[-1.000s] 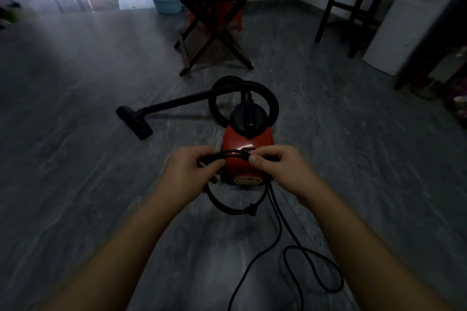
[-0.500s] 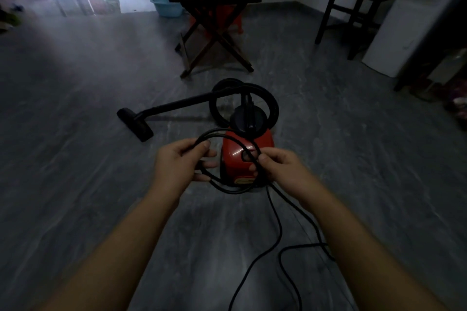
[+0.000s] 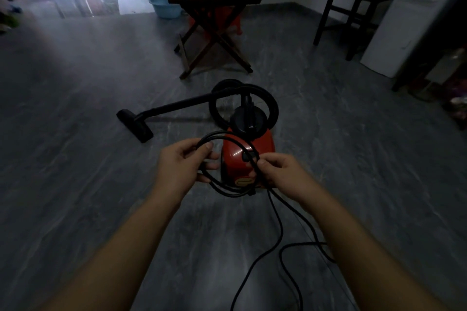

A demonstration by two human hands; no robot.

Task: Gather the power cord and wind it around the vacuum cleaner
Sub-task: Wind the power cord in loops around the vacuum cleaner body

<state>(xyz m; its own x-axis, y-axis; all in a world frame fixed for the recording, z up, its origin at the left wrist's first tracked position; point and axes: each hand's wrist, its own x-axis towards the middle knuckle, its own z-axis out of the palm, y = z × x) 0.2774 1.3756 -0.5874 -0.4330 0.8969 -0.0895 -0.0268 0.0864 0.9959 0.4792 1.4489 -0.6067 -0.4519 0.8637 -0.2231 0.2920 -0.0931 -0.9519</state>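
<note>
Power cord (image 3: 276, 222): looping between left hand (image 3: 180, 166) and right hand (image 3: 280, 174), both sets of fingers pinching it, above red vacuum cleaner (image 3: 249, 156) sitting on floor (image 3: 75, 159).

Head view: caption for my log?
Left hand and right hand hold a looped power cord before the red vacuum cleaner; slack trails below.

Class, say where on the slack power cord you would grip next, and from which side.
Pinch the power cord just below the right hand, coming from above: that run seems to hang straight and clear of the floor.
</note>
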